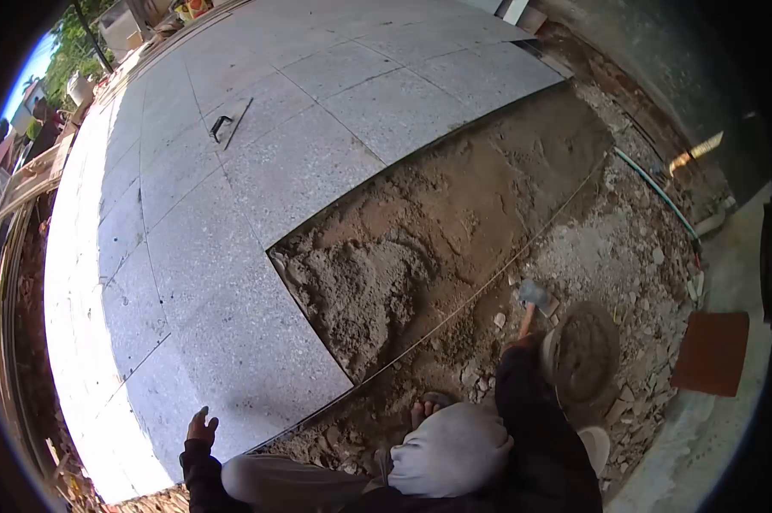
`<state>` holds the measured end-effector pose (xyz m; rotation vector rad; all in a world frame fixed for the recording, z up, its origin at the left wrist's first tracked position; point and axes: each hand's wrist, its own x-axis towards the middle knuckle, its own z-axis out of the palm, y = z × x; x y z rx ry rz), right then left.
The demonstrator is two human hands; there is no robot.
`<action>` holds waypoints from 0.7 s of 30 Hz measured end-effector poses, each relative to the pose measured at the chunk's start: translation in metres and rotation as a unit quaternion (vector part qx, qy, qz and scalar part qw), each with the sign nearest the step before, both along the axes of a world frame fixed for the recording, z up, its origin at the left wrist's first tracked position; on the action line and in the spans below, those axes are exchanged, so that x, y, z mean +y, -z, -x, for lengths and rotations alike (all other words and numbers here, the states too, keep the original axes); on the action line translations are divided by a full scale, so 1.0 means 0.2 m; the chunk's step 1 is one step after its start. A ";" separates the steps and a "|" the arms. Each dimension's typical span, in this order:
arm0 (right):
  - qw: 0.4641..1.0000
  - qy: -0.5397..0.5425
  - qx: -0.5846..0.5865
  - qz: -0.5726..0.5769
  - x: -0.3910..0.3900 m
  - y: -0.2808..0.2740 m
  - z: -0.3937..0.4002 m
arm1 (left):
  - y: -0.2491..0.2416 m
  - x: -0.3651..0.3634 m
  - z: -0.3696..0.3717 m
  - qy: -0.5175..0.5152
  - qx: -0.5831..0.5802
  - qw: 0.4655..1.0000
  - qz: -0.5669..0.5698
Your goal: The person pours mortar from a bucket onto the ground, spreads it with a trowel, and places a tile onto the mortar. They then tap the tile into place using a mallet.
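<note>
My right hand (520,343) is closed around the wooden handle of a mallet (534,293) with a grey head, over the rubble beside a bucket (547,359) of grey mortar. Part of the hand is hidden by the dark sleeve. My left hand (201,428) is empty with its fingers apart, above the near corner of the speckled grey slabs (232,342). Between the slabs and the rubble lies a bed of wet mortar (351,291), heaped at its near end and flatter farther off. A taut string (463,309) runs along its right side.
A float with a black handle (221,128) lies on the laid slabs. To the right are a green hose (655,184), a red-brown square tile (711,353) against the wall and a pale bucket (596,446). Long wooden boards (35,179) stand along the left edge.
</note>
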<state>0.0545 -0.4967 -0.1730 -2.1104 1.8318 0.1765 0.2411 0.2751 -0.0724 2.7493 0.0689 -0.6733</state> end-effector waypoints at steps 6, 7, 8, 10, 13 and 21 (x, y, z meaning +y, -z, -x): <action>0.960 0.173 -0.222 -0.010 -0.02 0.09 0.13 | 0.34 -0.07 0.23 -0.054 -0.247 0.967 -0.023; 0.945 0.151 -0.290 0.018 -0.10 0.26 0.20 | 0.33 -0.15 0.24 -0.101 -0.213 0.971 -0.040; 0.922 0.144 -0.358 0.023 -0.01 0.13 0.17 | 0.35 -0.18 0.24 -0.117 -0.211 0.969 -0.058; 0.826 0.128 -0.549 0.024 0.21 -0.21 0.08 | 0.46 -0.19 0.21 -0.163 -0.200 0.962 -0.089; 0.920 -0.120 -0.367 0.071 0.44 -0.78 -0.07 | 0.50 -0.19 0.19 -0.182 -0.190 0.962 -0.077; 0.696 -0.661 -0.282 -0.001 1.18 -1.40 -0.92 | 0.46 -0.31 0.19 -0.124 -0.302 0.942 -0.074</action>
